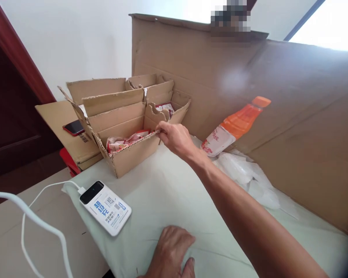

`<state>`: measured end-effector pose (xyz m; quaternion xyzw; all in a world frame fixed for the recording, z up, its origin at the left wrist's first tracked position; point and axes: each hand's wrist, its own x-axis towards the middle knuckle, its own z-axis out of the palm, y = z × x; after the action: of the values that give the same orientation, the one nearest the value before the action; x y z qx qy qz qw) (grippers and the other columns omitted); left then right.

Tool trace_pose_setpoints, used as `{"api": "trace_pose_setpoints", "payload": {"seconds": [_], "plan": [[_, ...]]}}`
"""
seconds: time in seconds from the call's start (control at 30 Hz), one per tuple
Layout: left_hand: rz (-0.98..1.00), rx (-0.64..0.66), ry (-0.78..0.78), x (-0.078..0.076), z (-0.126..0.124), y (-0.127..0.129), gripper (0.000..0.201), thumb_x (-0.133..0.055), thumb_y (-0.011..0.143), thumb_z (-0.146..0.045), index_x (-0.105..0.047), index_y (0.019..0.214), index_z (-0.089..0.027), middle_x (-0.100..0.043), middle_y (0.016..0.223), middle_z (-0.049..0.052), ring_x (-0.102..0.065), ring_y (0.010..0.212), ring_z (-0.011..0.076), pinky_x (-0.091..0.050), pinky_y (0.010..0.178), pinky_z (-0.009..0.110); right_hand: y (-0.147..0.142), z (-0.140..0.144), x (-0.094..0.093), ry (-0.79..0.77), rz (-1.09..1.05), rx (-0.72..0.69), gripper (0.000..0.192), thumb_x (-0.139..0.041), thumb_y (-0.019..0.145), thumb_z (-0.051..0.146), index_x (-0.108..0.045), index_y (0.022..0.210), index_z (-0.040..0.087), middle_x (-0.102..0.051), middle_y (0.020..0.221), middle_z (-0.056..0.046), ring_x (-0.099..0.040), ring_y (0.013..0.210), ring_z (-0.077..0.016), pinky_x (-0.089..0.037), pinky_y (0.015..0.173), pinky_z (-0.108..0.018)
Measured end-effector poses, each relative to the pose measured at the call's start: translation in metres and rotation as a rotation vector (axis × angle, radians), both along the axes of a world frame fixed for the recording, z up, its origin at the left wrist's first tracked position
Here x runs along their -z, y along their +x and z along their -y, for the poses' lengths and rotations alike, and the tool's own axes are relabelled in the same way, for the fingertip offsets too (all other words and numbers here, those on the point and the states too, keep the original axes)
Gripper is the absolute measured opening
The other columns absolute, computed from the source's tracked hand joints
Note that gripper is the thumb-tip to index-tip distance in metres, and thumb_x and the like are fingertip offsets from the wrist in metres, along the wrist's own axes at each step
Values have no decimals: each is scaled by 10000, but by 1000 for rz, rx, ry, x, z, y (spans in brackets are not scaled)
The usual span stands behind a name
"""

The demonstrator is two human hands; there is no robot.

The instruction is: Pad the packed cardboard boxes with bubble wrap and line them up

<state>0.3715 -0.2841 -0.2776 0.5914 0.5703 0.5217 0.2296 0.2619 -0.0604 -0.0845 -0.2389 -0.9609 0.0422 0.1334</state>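
Observation:
My right hand reaches forward with thumb and fingers pinched on the top edge of a cardboard box. Cardboard walls split the box into several compartments. Red and white packets lie in its front compartment, and another packet shows in one further right. At the bottom, my left hand is low over the pale green cloth, fingers loosely bent, thumb apart, nothing visible in it. A white power bank with a plugged cable lies to its left.
An orange-capped bottle leans beside the large cardboard panel at the back. Crumpled clear plastic lies below it. Left of the box, a phone rests on another carton. A white cable loops at lower left.

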Motion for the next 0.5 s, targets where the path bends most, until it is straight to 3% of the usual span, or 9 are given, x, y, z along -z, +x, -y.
{"api": "trace_pose_setpoints", "payload": {"seconds": [0.17,0.33,0.5], "plan": [[11,9,-13,-4,3,-2,443,-586,709,-90,-692,1127,-192,-697,1138,142,-641,1054,302,-557,925,505,80,47,19,172,-120,14,214,-519,998,260,-731,976,246,-768,770,3,-657,647,-160,-335,598,-266],[25,-72,-58,-12,10,-6,380,-574,784,-115,-711,1132,-188,-697,1228,156,-657,1133,305,-563,975,500,181,76,32,348,-333,100,244,-493,1005,206,-734,970,217,-785,800,-17,-658,603,-149,-438,626,-270],[14,-176,-61,-23,11,-9,255,-549,846,-168,-760,980,-217,-762,976,104,-732,928,255,-616,845,406,295,113,34,353,-357,244,205,-531,1000,225,-722,1070,247,-766,799,-2,-656,590,-155,-469,603,-289]]}}
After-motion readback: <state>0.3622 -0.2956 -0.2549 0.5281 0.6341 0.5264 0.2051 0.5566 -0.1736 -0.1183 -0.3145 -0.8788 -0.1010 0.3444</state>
